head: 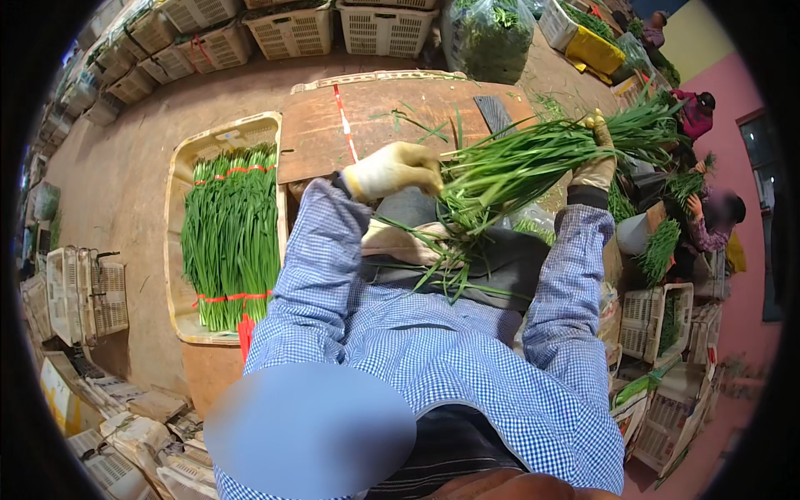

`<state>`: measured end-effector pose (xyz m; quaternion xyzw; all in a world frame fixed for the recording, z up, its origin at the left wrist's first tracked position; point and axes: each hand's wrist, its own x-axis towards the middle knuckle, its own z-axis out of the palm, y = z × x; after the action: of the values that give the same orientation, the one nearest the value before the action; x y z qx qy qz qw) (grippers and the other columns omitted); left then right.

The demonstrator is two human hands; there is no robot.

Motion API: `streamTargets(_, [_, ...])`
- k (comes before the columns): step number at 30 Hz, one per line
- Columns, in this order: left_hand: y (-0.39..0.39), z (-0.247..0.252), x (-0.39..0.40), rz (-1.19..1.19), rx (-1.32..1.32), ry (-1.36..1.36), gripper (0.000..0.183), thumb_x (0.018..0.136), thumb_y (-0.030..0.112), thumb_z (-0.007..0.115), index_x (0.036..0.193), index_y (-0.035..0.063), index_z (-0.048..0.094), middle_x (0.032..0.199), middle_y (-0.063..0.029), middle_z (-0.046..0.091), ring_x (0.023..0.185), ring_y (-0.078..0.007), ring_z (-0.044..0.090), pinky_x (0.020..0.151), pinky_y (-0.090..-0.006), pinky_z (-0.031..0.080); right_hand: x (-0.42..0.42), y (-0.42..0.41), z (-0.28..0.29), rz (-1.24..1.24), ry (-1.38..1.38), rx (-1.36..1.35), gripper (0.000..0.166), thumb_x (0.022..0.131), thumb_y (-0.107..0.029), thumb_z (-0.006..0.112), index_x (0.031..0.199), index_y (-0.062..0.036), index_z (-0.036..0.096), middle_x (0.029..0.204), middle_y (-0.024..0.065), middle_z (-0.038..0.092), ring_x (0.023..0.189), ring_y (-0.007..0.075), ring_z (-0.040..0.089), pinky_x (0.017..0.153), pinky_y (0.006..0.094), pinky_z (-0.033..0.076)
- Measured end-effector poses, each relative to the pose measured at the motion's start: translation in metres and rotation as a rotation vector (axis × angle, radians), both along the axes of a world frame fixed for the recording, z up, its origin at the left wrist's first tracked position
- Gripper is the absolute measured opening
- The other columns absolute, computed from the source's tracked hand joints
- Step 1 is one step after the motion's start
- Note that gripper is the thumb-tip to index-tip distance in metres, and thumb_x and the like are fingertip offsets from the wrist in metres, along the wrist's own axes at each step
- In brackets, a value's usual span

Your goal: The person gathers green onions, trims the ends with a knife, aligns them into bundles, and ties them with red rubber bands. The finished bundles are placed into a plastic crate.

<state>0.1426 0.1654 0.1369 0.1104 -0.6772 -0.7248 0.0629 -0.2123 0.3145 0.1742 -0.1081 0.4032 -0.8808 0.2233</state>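
My right hand (597, 156), in a pale work glove, grips a thick bunch of long green leafy stalks (525, 156), which look like garlic chives, held over my lap. My left hand (400, 172), gloved too, is at the left end of the bunch with its fingers bent; whether it pinches any stalks cannot be told. Loose stalks (459, 275) lie across my lap. At the left, a yellowish plastic crate (178, 181) holds bundles of the same greens (231, 244), tied with red bands near both ends.
A wooden board (306, 137) with a red strip, scattered leaves and a dark ridged piece (494, 115) lies ahead. Plastic crates (387, 28) and a clear bag of greens (490, 44) stand beyond. Co-workers (712, 219) handle greens at the right, near more crates (644, 325).
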Motion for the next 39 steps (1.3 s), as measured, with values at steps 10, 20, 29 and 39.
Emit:
streamTargets(10, [0.006, -0.049, 0.003, 0.483, -0.752, -0.428, 0.031, 0.086, 0.025, 0.070, 0.111, 0.0063, 0.069, 0.106, -0.0169, 0.070, 0.098, -0.0316, 0.068, 0.088, -0.0402, 0.053, -0.003, 0.016, 0.007, 0.136, 0.121, -0.177, 0.026, 0.091, -0.015, 0.072, 0.114, -0.0036, 0.067, 0.087, 0.0051, 0.067, 0.077, 0.0199, 0.065, 0.079, 0.0400, 0.059])
streamTargets(20, [0.039, -0.068, -0.065, 0.549, 0.091, 0.284, 0.046, 0.080, 0.001, 0.078, 0.122, -0.0009, 0.061, 0.115, -0.0091, 0.067, 0.104, -0.0186, 0.065, 0.089, -0.0301, 0.055, 0.010, 0.009, 0.004, 0.184, 0.121, -0.203, 0.031, 0.092, -0.014, 0.070, 0.119, -0.0025, 0.063, 0.088, 0.0048, 0.066, 0.078, 0.0191, 0.064, 0.078, 0.0374, 0.059])
streamTargets(29, [0.028, -0.053, -0.060, 0.478, 0.470, 0.329, 0.026, 0.089, 0.010, 0.068, 0.113, -0.0021, 0.066, 0.100, -0.0088, 0.072, 0.090, -0.0135, 0.068, 0.081, -0.0293, 0.057, 0.010, 0.013, -0.013, 0.078, 0.023, -0.058, 0.024, 0.090, -0.017, 0.072, 0.108, -0.0017, 0.068, 0.090, 0.0089, 0.069, 0.076, 0.0222, 0.066, 0.072, 0.0370, 0.060])
streamTargets(39, [-0.009, -0.085, -0.001, 0.378, -0.963, -0.652, 0.017, 0.079, 0.016, 0.070, 0.092, 0.0053, 0.072, 0.085, -0.0152, 0.069, 0.085, -0.0339, 0.068, 0.080, -0.0402, 0.055, -0.007, 0.016, -0.009, 0.026, -0.023, -0.081, 0.025, 0.090, -0.021, 0.073, 0.107, -0.0040, 0.067, 0.088, 0.0085, 0.067, 0.079, 0.0245, 0.066, 0.072, 0.0423, 0.060])
